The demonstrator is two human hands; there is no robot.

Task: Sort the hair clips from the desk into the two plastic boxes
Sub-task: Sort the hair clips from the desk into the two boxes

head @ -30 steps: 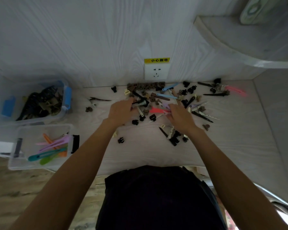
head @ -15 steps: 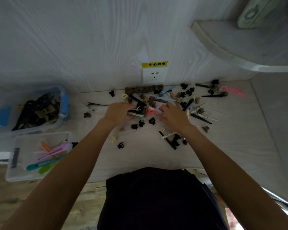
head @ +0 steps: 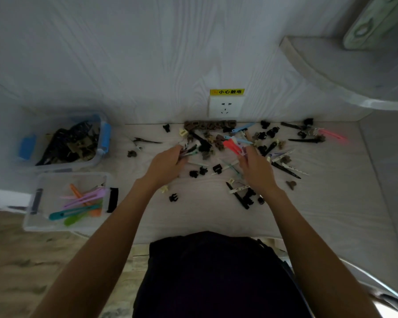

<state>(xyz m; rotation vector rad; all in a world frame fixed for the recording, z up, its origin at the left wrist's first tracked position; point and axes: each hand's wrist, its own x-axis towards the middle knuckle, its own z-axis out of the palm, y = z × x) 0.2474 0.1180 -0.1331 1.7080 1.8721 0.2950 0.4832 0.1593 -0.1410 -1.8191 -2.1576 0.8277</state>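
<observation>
Left hand point(head: 168, 162) pinched a bunch of dark clips point(head: 189, 150); right hand point(head: 254, 167) fingers curled on the coral duckbill clip point(head: 233, 145), mid-tabletop point(head: 331, 191) pile. Best lift clear of tangles, then coloured to the near box point(head: 44, 226), dark to the far box point(head: 97, 157)

Yellow sticker point(head: 227, 92) above wall socket point(head: 225, 107) reads "小心触电"

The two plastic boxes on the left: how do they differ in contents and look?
The far box has blue latches and holds dark black and brown clips; the near box has black latches and holds long colourful clips in pink, orange, teal and green. The far box looks fuller than the near box. Both are clear, lidless and sit side by side.
</observation>
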